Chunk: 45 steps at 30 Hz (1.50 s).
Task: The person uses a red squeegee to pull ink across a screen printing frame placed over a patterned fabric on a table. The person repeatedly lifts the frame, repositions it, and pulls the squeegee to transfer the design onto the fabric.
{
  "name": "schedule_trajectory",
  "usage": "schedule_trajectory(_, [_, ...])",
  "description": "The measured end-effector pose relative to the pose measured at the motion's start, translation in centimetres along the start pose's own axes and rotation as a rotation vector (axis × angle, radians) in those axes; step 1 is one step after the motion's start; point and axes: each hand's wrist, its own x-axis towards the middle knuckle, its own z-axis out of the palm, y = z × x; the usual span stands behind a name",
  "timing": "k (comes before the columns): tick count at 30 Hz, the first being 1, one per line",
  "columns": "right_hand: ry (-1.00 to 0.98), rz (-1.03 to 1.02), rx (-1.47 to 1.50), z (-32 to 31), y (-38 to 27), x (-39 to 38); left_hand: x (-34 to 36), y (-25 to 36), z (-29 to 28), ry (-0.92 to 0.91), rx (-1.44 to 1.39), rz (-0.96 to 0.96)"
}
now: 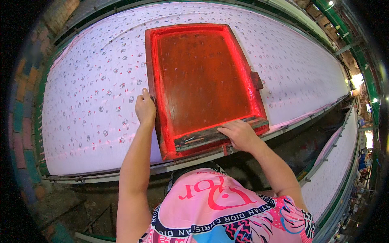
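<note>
Left hand (146,107) gripping, right hand (240,135) laid over near end, clasp unclear | white printed cloth (93,95) underneath | red-inked screen frame (243,69) over it | squeegee-like bar (198,139) across its near end | I'd keep both rails level, bar steady.

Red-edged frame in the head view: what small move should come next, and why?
Perhaps push the dark bar away across the red screen: the right hand lies on the bar at the near end, and the left hand is at the frame's left edge.
</note>
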Motion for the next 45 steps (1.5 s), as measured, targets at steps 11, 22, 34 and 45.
schedule_trajectory(11, [-0.227, 0.178, 0.011, -0.4, -2.2, 0.8, -0.8, 0.0, -0.2, 0.088, -0.027, 0.104])
schedule_trajectory(22, [0.117, 0.056, -0.137, 3.5, -0.4, 3.0, -1.0, 0.3, -0.3, 0.040, -0.116, 0.071])
schedule_trajectory(34, [0.110, 0.114, -0.162, 3.5, 15.1, 23.5, -0.5, -0.7, 0.6, 0.142, -0.106, 0.086])
schedule_trajectory(45, [0.181, 0.103, -0.248, 3.6, 28.0, 40.1, -0.8, -1.2, 1.0, 0.258, -0.124, -0.014])
